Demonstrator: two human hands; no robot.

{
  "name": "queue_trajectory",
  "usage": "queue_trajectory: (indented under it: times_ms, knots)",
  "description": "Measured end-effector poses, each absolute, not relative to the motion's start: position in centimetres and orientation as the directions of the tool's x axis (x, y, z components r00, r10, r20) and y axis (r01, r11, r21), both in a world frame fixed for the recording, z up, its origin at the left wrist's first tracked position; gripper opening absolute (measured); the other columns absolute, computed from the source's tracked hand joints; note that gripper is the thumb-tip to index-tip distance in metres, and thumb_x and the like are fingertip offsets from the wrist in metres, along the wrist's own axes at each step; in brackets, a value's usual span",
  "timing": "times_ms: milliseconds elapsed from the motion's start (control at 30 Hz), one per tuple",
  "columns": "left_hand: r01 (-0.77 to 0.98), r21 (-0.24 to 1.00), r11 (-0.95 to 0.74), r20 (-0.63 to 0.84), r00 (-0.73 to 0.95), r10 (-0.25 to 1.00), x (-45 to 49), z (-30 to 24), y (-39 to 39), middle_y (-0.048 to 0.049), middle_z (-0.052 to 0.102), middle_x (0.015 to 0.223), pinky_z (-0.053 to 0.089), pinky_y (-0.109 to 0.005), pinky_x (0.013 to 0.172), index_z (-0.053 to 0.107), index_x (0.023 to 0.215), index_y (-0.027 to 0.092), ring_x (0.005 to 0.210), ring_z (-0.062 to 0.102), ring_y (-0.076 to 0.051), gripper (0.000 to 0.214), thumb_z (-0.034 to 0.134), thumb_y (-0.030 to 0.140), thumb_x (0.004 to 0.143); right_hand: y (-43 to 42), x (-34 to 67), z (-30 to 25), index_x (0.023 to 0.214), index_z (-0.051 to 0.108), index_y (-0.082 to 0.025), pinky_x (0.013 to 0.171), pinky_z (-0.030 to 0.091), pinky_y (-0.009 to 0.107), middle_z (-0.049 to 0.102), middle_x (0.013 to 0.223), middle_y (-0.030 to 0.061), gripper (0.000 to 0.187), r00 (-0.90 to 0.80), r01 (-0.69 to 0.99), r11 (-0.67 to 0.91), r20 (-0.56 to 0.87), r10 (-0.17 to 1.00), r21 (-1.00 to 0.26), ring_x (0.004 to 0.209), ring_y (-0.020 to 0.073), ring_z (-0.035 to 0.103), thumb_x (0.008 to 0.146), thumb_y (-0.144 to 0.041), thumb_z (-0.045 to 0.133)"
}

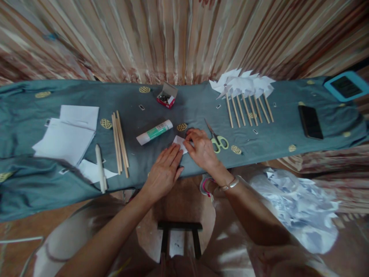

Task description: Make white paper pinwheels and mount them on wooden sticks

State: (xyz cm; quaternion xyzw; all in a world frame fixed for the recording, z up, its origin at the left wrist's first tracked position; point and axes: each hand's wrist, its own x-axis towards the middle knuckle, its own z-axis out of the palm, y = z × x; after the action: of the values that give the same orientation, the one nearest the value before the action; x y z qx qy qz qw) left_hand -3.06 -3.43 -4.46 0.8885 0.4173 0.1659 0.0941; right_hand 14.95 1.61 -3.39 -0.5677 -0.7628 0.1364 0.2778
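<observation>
A small piece of white paper [179, 143] lies on the teal cloth near the table's front edge. My left hand [165, 169] rests flat on it with the fingers stretched out and close together. My right hand [200, 148] is bent over the paper's right side, fingertips pressing down on it. Most of the paper is hidden under both hands. A glue stick [154, 132] lies just behind the left hand. Green-handled scissors [216, 139] lie right of my right hand.
White paper sheets [69, 132] lie at the left beside several wooden sticks [120, 143] and a white stick [100, 167]. A row of paper pinwheels [245, 96] on sticks, a small red pin box [166, 95], a phone [310, 121] and a tablet [347, 86] lie farther back and right. Crumpled paper [294, 204] lies below the table's edge.
</observation>
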Motion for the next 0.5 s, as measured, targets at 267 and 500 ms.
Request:
queue_trajectory:
  times_ms: [267,500]
  knots:
    - [0.707,0.291,-0.644,0.218,0.606,0.765,-3.0,-4.4,-3.5,-0.0251,0.049,0.148,0.041,-0.054,0.115,0.049,0.141,0.002,0.142,0.043,-0.035,0.050,0.047,0.030,0.099,-0.4,15.6,-4.5,0.131,0.055,-0.012,0.114,0.037,0.055,0.050,0.146,0.0230,0.050,-0.138,0.807,0.276,0.288,0.948,-0.523,0.137,0.0351,0.045,0.093,-0.045,0.055]
    - [0.684,0.290,-0.669,0.238,0.626,0.743,-3.8,-4.4,-3.4,-0.0248,0.051,0.147,0.040,-0.053,0.115,0.052,0.137,0.003,0.142,0.044,-0.034,0.050,0.048,0.035,0.099,-0.7,16.5,-5.1,0.134,0.053,-0.012,0.114,0.035,0.058,0.044,0.151,0.0239,0.051,-0.079,0.833,0.208,0.262,0.962,-0.513,0.144,0.0357,0.037,0.097,-0.046,0.049]
